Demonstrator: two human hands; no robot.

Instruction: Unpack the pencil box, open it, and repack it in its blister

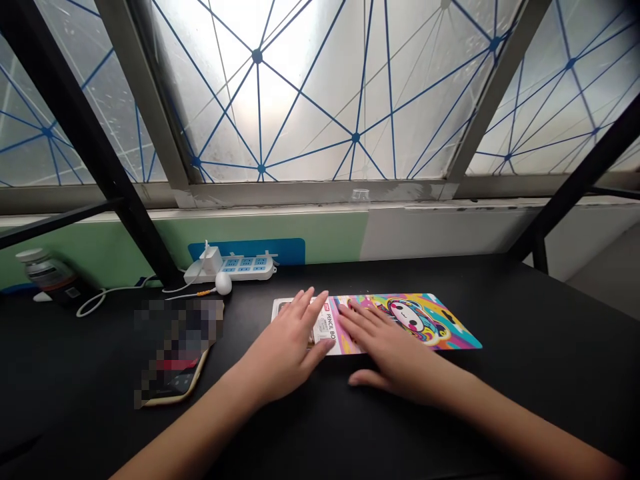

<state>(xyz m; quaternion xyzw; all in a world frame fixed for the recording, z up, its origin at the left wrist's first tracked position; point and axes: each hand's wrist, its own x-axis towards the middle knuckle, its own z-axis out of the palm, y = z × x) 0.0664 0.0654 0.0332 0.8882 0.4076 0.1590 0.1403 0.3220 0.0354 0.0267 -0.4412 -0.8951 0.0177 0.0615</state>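
A flat, colourful package [450, 327] printed "PENCIL BO…" lies on the black table [310, 427]. Its right part carries a cartoon face in bright swirls; the left end is white with small print. My left hand [295, 340] rests over the white left end, fingers stretched out and thumb apart. Over the middle of the package lies my right hand [385, 343], also flat, with its thumb on the near side, off the package's edge. Both hands hide part of the print, and neither grips anything.
To the left lies a phone [183, 383], partly pixelated. Behind it are a white power strip [247, 268] with a plug, a white cable [100, 297] and a dark jar [50, 277]. Black slanted posts [100, 133] flank the table; a patterned window [310, 93] is beyond.
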